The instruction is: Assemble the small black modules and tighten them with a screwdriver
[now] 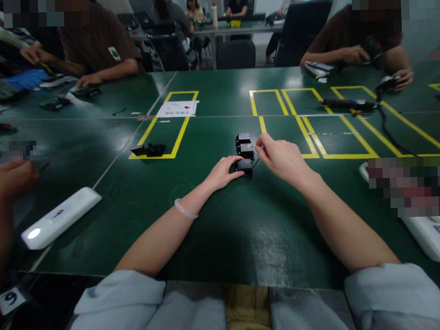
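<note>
Three small black blocks with grey tops stand in a column on the green table [215,223]. The nearest block [245,167] is gripped between the thumb and fingers of my left hand [223,173], which wears a pale bracelet [186,209] at the wrist. Beyond it are the middle block [246,148] and the farthest block [244,137]. To the right of the blocks, my right hand [279,155] pinches a thin dark rod [256,163], whose lower end points at the right side of the nearest block.
White cases lie at left [61,218] and right [429,230]. A black part [149,149] and paper sheet [178,109] are near yellow tape. A dark tool [349,103] with a cable lies at right. People sit opposite; another person's hand [14,179] is at left.
</note>
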Available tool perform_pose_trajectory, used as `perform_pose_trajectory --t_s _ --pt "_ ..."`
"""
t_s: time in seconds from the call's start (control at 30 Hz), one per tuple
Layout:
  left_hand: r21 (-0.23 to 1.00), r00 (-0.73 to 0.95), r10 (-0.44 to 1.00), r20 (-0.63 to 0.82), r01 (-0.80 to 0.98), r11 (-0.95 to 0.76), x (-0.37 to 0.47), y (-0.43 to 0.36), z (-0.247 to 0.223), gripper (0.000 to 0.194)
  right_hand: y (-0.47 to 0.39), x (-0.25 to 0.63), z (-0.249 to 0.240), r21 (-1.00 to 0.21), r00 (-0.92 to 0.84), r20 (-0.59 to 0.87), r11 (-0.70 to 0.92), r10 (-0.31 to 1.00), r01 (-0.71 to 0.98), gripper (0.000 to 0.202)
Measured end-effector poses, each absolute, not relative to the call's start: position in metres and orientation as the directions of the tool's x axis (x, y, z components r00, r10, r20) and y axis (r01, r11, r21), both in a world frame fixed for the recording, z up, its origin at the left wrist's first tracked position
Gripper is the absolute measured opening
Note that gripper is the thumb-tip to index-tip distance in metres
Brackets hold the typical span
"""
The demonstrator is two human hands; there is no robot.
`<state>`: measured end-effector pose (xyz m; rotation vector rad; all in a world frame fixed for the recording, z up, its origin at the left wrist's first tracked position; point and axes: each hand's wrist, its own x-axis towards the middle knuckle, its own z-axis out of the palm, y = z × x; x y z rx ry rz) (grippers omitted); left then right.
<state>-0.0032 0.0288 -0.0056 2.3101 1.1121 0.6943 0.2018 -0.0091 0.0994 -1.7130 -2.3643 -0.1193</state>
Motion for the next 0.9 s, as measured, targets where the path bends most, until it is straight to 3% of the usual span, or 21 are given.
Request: perform_pose_trajectory --t_s 0.4,0.67,0.9 --pt "0.612 0.536 0.814 0.225 0.572 -0.546 -0.0035 0.0291 -0.006 0.043 -0.0102 0.202 0.1006 -0.06 -0.313 0.227 0.334 0.922 0.941 0.03" --pt "0.614 0.537 0.812 0.228 0.568 -0.548 -0.003 0.0289 -0.0057 0.043 -0.0098 0.2016 0.1029 -0.02 -0.286 0.185 0.295 0.94 0.955 0.038" --pt "0.608 0.537 0.812 0.229 0.573 -0.55 -0.0038 0.0298 -0.0071 0.043 -0.0097 0.2026 0.1018 -0.058 -0.307 0.204 0.325 0.929 0.944 0.033"
